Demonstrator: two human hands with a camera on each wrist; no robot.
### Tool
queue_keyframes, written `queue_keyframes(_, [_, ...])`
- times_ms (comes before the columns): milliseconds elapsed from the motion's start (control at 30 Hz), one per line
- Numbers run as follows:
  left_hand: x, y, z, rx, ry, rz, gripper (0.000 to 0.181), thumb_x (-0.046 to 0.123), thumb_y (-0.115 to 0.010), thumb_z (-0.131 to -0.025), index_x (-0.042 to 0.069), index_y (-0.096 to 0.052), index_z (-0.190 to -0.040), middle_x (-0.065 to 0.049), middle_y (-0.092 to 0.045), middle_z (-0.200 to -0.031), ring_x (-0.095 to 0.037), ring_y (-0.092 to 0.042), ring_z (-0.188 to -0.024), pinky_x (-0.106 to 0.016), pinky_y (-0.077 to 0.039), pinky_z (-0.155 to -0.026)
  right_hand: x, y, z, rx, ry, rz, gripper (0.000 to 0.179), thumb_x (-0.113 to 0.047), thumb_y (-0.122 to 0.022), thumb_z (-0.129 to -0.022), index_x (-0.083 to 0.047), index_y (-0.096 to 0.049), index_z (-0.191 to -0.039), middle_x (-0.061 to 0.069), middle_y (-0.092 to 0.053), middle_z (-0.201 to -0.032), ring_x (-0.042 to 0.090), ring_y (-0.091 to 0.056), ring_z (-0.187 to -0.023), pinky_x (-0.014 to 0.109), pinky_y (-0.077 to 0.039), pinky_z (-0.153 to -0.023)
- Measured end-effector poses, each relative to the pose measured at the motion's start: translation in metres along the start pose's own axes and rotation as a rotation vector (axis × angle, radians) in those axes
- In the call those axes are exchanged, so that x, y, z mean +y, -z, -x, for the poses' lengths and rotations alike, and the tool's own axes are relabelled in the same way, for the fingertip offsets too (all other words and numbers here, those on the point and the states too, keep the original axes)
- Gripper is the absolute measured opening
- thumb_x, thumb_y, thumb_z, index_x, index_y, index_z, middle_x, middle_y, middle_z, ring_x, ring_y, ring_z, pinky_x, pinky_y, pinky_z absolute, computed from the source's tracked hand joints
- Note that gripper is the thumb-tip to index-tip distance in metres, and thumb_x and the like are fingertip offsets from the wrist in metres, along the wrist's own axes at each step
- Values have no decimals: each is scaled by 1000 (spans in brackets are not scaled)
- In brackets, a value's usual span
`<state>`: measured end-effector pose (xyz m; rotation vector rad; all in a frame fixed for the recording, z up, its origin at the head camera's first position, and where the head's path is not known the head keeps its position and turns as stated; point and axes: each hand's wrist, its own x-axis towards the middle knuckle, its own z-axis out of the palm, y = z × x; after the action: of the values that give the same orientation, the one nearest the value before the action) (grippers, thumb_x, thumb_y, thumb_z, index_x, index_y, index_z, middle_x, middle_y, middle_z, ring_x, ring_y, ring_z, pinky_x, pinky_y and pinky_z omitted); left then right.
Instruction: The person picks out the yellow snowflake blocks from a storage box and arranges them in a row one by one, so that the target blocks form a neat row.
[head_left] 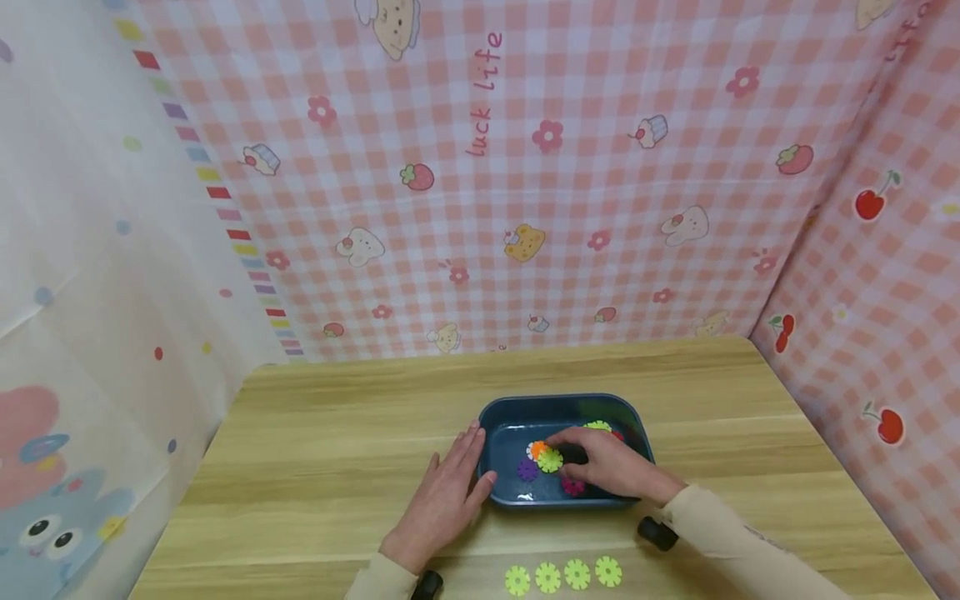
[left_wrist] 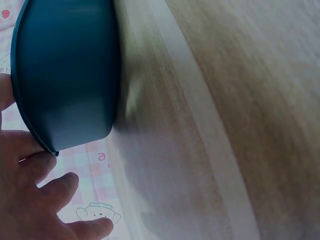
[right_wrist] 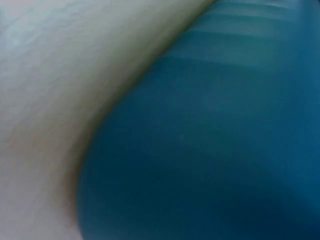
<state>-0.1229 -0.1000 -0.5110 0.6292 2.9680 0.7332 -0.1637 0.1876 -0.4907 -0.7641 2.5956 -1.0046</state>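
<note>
In the head view, a dark blue rectangular tub (head_left: 517, 406) stands on the table. My left hand (head_left: 442, 492) rests against its left end, fingers extended along the rim; the left wrist view shows these fingers (left_wrist: 60, 192) beside the tub's outer wall (left_wrist: 70, 75). My right hand (head_left: 607, 460) reaches inside, thumb and index finger pinching a yellow-green notched plastic disc (head_left: 551, 461). Close by lie an orange disc (head_left: 537, 449), a purple disc (head_left: 527, 472) and a magenta disc (head_left: 573, 487). Only a blurred blue surface (right_wrist: 200, 140) fills much of the right wrist view.
Several yellow-green discs (head_left: 577, 573) lie in a row on the wooden table (head_left: 360, 417), in front of the tub. Another yellow-green disc (head_left: 598, 426) shows inside, behind my right hand. Patterned cloth (head_left: 480, 208) hangs at the back and both sides.
</note>
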Motion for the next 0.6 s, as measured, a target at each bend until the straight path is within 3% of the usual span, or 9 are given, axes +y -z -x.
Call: queue_keyframes(600, [0, 1, 0, -18, 6, 4, 65, 43, -45, -110, 8, -31, -163, -5, -20, -172, -31, -26, -155, -68, -26, -117, 8, -15, -17, 33, 6, 178, 34, -10, -84, -86, -5, -74, -119, 5, -67, -116, 22, -64, -104, 48, -55, -96])
